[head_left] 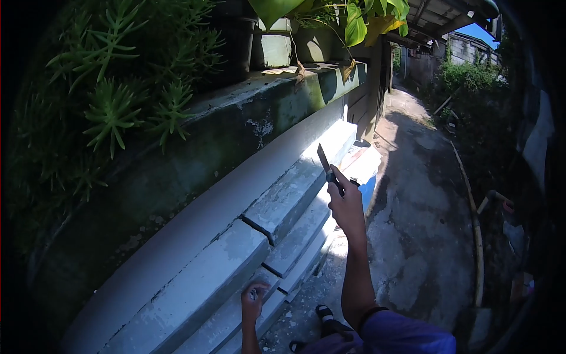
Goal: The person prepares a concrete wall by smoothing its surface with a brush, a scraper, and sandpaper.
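Observation:
My right hand [346,203] is raised over the stacked blocks, its fingers wrapped around the dark handle of a knife [323,159]. The blade points up and away, with an angled tip. Lower down, my left hand [253,298] is held at the edge of the lower blocks with its fingers curled in. A pale patch shows at those fingers, but I cannot make out what they hold, if anything. The long grey-white blocks [194,277] lie in stepped layers along the wall, with a dark gap between two of the top ones.
A mossy ledge [259,121] carries potted plants [275,47] above the blocks. Leafy green stems [112,109] hang at the left. Beyond the blocks stands a blue container [367,189] with pale material on top. A concrete path [415,218] runs along the right, beside a long pole [471,212].

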Demonstrator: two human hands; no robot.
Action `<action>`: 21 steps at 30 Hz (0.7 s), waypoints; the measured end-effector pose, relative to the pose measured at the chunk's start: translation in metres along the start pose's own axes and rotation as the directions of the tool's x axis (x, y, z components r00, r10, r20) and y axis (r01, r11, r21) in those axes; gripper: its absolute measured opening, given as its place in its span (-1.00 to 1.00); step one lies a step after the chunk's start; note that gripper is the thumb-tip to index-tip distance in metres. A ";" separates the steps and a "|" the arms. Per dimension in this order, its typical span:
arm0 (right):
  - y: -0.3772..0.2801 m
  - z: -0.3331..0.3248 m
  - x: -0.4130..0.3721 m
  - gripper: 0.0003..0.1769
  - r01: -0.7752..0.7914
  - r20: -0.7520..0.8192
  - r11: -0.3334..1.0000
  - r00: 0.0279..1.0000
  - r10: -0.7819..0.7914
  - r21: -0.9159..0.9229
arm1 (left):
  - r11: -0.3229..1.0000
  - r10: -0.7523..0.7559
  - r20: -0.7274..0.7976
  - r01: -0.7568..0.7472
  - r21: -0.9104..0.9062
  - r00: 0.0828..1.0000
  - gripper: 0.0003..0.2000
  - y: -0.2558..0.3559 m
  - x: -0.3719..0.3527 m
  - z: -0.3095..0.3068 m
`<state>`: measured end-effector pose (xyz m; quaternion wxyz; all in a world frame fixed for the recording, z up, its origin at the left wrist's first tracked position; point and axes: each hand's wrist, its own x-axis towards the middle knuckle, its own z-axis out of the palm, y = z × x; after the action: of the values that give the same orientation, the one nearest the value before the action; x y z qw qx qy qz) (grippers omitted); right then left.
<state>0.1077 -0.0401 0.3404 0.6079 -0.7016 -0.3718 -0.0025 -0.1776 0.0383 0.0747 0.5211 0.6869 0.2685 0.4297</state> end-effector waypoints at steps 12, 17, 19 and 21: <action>-0.025 0.069 0.029 -0.62 0.116 -0.038 0.938 0.990 -0.135 -0.327 | 1.000 0.006 0.052 -0.005 -0.016 0.999 -0.75 -0.001 0.001 -0.002; -0.046 0.047 0.021 -0.61 0.011 -0.094 0.958 0.995 -0.039 -0.285 | 0.997 0.037 0.071 -0.033 -0.068 0.997 -0.74 -0.005 0.002 -0.005; -0.040 0.038 0.006 -0.61 0.103 -0.164 0.962 0.975 -0.148 -0.253 | 0.998 0.051 0.084 -0.049 -0.026 0.995 -0.76 0.000 0.004 -0.007; -0.038 0.029 -0.022 -0.57 0.122 -0.180 0.971 0.971 -0.160 -0.204 | 0.999 0.050 0.089 -0.050 -0.002 0.995 -0.76 0.001 0.003 -0.007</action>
<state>0.0591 -0.0278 0.3548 0.5692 -0.7250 -0.3576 -0.1503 -0.1821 0.0437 0.0771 0.5214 0.7119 0.2277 0.4118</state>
